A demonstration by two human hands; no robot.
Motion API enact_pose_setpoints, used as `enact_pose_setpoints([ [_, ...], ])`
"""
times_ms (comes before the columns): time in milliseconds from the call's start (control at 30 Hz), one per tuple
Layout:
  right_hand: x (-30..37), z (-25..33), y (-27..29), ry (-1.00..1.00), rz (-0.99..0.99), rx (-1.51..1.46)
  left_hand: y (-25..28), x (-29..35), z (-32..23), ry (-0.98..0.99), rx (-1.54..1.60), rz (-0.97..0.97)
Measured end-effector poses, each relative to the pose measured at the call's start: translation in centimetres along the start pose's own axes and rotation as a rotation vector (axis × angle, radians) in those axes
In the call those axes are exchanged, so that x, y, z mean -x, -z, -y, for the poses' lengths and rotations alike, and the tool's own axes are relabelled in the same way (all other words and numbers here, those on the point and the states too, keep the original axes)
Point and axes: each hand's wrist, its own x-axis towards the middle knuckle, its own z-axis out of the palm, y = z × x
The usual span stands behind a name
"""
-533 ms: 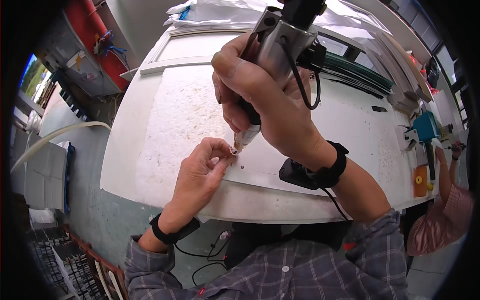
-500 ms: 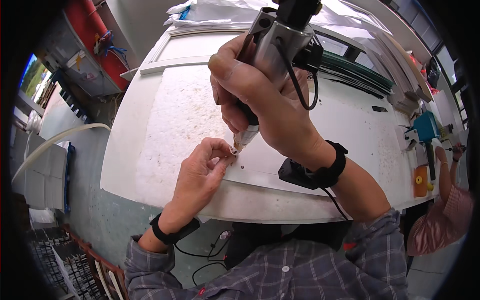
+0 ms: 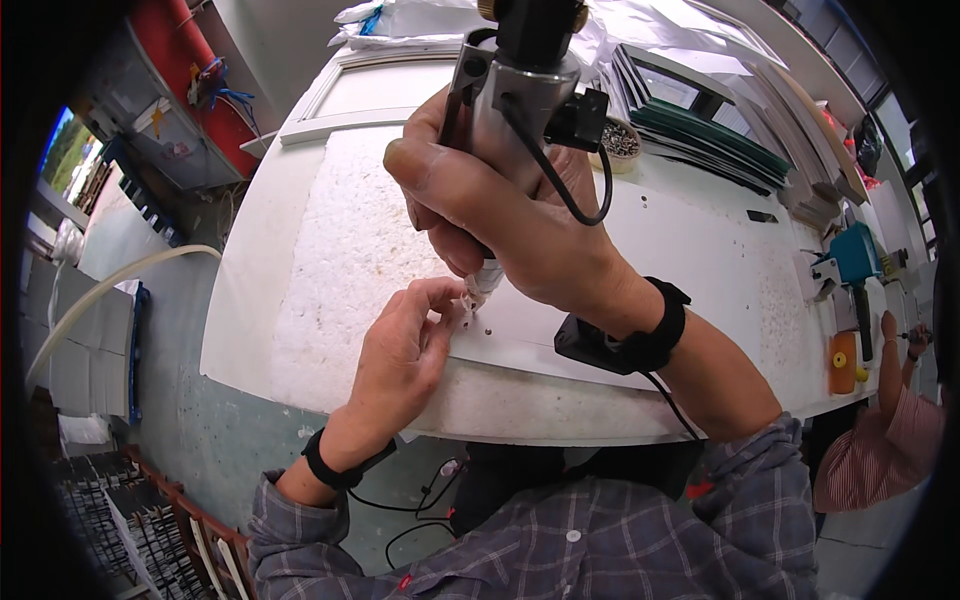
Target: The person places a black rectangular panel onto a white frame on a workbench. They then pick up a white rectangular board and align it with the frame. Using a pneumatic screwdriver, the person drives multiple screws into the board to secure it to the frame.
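Note:
My right hand (image 3: 510, 200) grips a silver and black power screwdriver (image 3: 505, 120), which is held nearly upright with its nose pointing down. Its pale, taped-looking nose (image 3: 483, 280) reaches the near left part of a white panel (image 3: 600, 290). Right beside the tip, my left hand (image 3: 402, 335) has its thumb and forefinger curled close together. Whatever lies between those fingertips is too small to make out. A small dark spot, a hole or screw head (image 3: 488, 331), shows on the panel just right of the fingers.
A round tub of small metal screws (image 3: 620, 145) stands beyond my right hand. Green-edged frames (image 3: 700, 130) are stacked behind it. At the right are a teal power tool (image 3: 852, 255), an orange bottle (image 3: 841, 362) and another person's arm (image 3: 889, 370). A white frame (image 3: 390, 95) lies at the back left.
My right hand and the screwdriver have shifted left and slightly down, uncovering the screw tub. The tool stands more upright. My left hand stays at the tip.

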Motion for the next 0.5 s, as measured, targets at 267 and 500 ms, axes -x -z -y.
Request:
enact_pose_setpoints([
  [267,0.1,-0.6,-0.6,-0.041,0.083,0.021,0.3,0.4,-0.1,0.051,0.018,-0.019],
  [500,0.4,0.4,-0.6,-0.151,0.057,-0.041,0.7,-0.3,-1.0,0.080,-0.028,0.062],
])
